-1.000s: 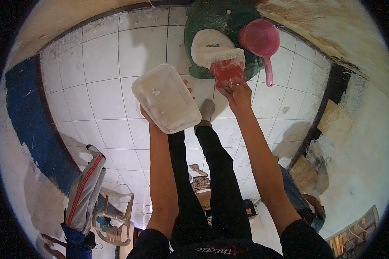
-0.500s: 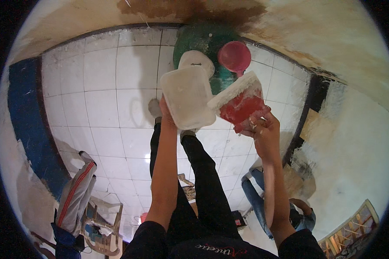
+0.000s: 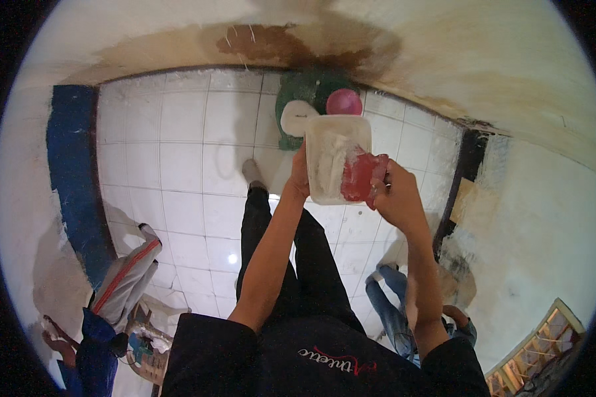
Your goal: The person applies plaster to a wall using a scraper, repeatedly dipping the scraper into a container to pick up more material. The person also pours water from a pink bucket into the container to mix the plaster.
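My left hand [image 3: 299,173] is closed around the left side of a whitish rectangular plastic tub [image 3: 338,121], held up in front of me. Pale paste smears the inside of the tub. In my right hand [image 3: 400,197] is a red putty spreader [image 3: 360,178], gripped at its handle end. Its blade reaches over the right rim into the tub, so the blade's working edge is partly hidden in the paste. White residue marks the red plastic.
Beyond the tub a green stool [image 3: 286,140] stands by the wall, carrying a pink dipper [image 3: 344,102] and a white round-cornered item [image 3: 298,118]. A brown damp patch [image 3: 261,41] marks the wall. Other people [image 3: 127,278] are at lower left and lower right [image 3: 387,301].
The spreader has moved from beside the tub, its edge loaded with white paste, to inside the tub. The tub has shifted right in view, and the head view has shifted toward the wall.
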`<state>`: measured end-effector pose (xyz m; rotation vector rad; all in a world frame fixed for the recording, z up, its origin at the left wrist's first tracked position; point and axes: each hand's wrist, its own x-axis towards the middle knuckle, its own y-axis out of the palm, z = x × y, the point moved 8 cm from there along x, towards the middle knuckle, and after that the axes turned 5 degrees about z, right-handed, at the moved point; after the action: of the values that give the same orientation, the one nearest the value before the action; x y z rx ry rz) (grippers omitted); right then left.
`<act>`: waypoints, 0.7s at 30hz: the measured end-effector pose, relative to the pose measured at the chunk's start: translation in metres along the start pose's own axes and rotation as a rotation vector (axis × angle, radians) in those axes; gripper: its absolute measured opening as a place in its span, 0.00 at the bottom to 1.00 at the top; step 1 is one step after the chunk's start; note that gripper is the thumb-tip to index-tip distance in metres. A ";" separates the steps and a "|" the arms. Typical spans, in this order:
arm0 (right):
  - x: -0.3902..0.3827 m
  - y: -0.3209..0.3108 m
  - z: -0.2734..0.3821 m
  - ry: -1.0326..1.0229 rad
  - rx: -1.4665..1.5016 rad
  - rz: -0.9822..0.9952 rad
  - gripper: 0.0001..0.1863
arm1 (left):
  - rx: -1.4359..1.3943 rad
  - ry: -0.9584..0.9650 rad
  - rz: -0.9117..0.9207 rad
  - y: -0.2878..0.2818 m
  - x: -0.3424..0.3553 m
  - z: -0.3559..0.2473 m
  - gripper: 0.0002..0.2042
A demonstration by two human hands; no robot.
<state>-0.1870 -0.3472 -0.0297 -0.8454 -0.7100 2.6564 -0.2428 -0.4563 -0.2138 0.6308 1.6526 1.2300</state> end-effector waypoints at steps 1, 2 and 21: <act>-0.008 -0.005 0.012 0.011 -0.139 0.004 0.14 | 0.070 -0.018 -0.057 0.006 -0.007 0.002 0.30; -0.016 -0.011 0.022 0.028 -0.280 0.001 0.14 | 0.080 -0.019 -0.043 0.023 -0.012 0.001 0.30; -0.114 -0.092 0.124 -0.157 -0.012 -0.472 0.08 | 0.108 -0.244 0.359 0.218 -0.059 0.025 0.32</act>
<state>-0.1616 -0.3594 0.1597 -0.4075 -0.8426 2.3052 -0.2237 -0.4153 0.0091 1.1367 1.4467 1.2597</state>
